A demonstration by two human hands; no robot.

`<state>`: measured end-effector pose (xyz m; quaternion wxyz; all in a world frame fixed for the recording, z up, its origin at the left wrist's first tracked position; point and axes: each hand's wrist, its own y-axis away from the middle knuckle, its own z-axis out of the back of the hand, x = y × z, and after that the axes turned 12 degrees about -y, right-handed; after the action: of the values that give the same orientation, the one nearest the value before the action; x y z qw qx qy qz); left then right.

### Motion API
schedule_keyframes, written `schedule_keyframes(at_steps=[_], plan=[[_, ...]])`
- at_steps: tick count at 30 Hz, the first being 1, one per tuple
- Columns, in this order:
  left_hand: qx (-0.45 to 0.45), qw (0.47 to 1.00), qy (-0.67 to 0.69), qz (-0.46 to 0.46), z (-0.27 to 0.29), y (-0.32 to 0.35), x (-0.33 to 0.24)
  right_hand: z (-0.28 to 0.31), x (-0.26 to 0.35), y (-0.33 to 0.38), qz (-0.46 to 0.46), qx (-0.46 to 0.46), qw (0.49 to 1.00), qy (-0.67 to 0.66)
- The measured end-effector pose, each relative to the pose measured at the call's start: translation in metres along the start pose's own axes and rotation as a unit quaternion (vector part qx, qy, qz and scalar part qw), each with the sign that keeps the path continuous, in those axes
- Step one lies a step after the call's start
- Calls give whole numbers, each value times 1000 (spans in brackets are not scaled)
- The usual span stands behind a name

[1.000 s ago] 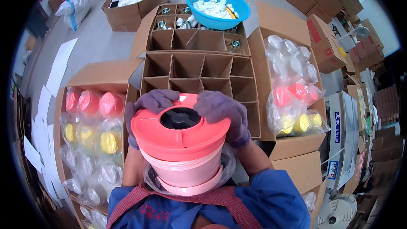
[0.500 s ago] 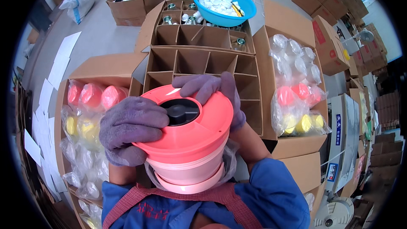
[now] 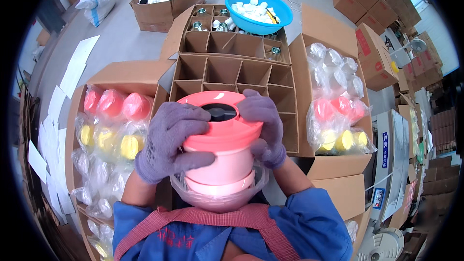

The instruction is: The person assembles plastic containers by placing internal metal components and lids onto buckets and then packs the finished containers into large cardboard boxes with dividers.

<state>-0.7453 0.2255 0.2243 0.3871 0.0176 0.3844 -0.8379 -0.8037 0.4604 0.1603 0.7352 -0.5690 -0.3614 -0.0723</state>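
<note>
A pink plastic container (image 3: 227, 164) is upright against my chest, its lower part inside a clear plastic bag (image 3: 220, 200). It carries a brighter coral-pink lid (image 3: 224, 138), with a black knob (image 3: 220, 112) in a round recess at the centre. My left hand (image 3: 170, 135), in a grey-purple glove, grips the lid's left side, fingers on top and thumb across the body below. On the right side my gloved right hand (image 3: 265, 125) holds the lid, fingertips on its top and thumb under the rim. The container's base is hidden by the bag.
Ahead stands a divided carton (image 3: 205, 87). A blue basin (image 3: 258, 21) of white caps rests over a carton of metal-topped vessels. Cartons of bagged pink and yellow pieces flank me at left (image 3: 70, 140) and right (image 3: 302, 101). White sheets (image 3: 79, 65) lie on the floor.
Both hands have shifted to the lid's sides, with the left thumb now below the rim. The lid tilts less toward the view and sits slightly lower. The bag shows more around the base.
</note>
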Motion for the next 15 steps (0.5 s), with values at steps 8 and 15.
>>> schedule_keyframes(at_steps=[8, 15], plan=[[-71, 977, 179, 89, 2, 1, -12, -13, 27, -14, -11, -48, 996, 68], [-25, 994, 97, 48, -10, 10, 30, -17, 18, -30, -272, -97, 955, -64]])
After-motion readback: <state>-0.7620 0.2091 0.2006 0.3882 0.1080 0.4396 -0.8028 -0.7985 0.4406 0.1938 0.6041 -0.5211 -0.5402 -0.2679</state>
